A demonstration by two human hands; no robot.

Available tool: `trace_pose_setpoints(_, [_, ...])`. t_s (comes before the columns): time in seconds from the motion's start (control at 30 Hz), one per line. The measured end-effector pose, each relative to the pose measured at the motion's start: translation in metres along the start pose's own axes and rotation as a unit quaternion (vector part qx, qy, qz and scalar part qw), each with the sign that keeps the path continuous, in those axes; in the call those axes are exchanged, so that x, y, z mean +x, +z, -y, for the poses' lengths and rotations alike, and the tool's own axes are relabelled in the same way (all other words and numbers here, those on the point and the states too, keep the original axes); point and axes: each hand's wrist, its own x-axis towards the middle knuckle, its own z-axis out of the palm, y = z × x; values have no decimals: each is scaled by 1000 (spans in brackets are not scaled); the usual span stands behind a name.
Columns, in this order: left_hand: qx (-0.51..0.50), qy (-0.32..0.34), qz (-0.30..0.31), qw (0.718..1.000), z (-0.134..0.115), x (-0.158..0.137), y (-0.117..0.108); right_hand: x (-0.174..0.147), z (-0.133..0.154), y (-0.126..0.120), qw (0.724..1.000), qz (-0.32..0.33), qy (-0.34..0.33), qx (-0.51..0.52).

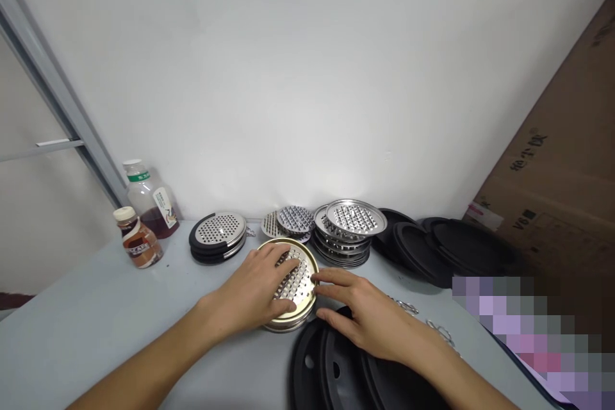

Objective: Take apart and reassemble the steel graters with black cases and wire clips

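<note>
A round metal grater disc with a gold rim (305,298) lies on top of a short stack of metal rings or discs at the middle of the table. My left hand (259,288) rests over its left side, fingers spread across the perforated face and thumb near the front rim. At the right edge of the disc is my right hand (362,314), its fingers stretched out and apart, the tips at or very near the rim. Below that hand, several black round rings (331,371) lean over one another, partly hidden by my right forearm.
Behind the disc lie loose grater plates (295,219) and a taller grater stack (353,218). Black-rimmed graters (221,230) sit left, near two bottles (144,243). More black rings (427,253), metal clips (439,331) and a cardboard box (542,198) are right. A white wall (307,77) stands behind.
</note>
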Motion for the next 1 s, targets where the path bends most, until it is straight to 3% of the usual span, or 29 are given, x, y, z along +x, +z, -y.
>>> trace_pose_setpoints(0.33, [-79, -8, -25, 996, 10, -3, -11, 0, -2, 0, 1000, -12, 16, 2])
trace_pose_setpoints(0.53, [-35, 0, -1, 999, 11, -4, -12, 0, -1, 0, 1000, -7, 12, -3])
trace_pose_setpoints(0.8, [-93, -9, -36, 995, 13, -8, -12, 0, -3, 1, 1000, -17, 9, 1])
trace_pose_setpoints(1.0, [-102, -34, -95, 990, 21, 6, -30, 0, -2, 1, 1000, -16, 9, 6])
